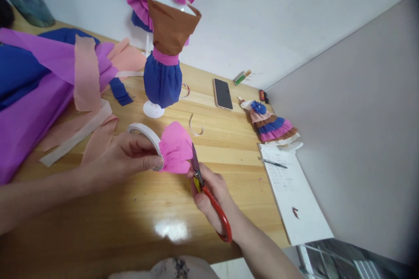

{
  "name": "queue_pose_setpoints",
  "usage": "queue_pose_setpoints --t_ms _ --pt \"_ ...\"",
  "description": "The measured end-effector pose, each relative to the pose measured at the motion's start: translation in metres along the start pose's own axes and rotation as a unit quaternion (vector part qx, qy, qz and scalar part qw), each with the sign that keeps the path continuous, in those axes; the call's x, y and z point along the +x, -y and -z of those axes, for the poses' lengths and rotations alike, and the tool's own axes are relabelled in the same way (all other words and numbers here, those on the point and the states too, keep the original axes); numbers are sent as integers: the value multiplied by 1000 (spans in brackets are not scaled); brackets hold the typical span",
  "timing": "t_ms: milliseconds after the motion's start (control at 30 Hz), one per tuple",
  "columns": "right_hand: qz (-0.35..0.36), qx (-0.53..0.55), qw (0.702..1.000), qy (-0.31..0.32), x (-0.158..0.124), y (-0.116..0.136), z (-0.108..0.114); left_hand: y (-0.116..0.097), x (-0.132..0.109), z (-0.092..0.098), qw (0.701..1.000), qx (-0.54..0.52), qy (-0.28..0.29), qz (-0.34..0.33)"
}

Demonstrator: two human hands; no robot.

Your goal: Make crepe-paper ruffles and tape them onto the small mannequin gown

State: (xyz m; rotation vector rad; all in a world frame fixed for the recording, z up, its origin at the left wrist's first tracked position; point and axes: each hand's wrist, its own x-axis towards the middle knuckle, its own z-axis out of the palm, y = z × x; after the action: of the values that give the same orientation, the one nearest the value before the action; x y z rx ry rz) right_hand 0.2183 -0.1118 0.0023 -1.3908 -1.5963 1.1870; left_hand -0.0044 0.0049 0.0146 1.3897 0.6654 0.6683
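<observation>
My left hand is closed round a roll of white tape, thumb on its near rim. A gathered pink crepe paper piece fans out from the roll's right side. In my right hand is a pair of red-handled scissors, blades pointing up at the pink paper's right edge. Whether the blades touch the paper I cannot tell. Just behind stands a small mannequin on a round white base, dressed in a brown top, a pink waistband and a puffed blue skirt.
Purple, blue and peach crepe paper lies heaped on the left. A phone, a glue stick or marker and a striped doll dress lie toward the back right. A pen rests on a white sheet along the right edge.
</observation>
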Motion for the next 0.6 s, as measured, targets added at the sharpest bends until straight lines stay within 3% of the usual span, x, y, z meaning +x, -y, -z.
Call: queue_pose_setpoints --t_ms 200,600 --pt "4 -1 1000 -6 -1 1 0 -2 1 2 999 30 -7 -39" --pt "20 -1 1000 -13 -3 -4 0 1 2 3 1000 20 7 -5"
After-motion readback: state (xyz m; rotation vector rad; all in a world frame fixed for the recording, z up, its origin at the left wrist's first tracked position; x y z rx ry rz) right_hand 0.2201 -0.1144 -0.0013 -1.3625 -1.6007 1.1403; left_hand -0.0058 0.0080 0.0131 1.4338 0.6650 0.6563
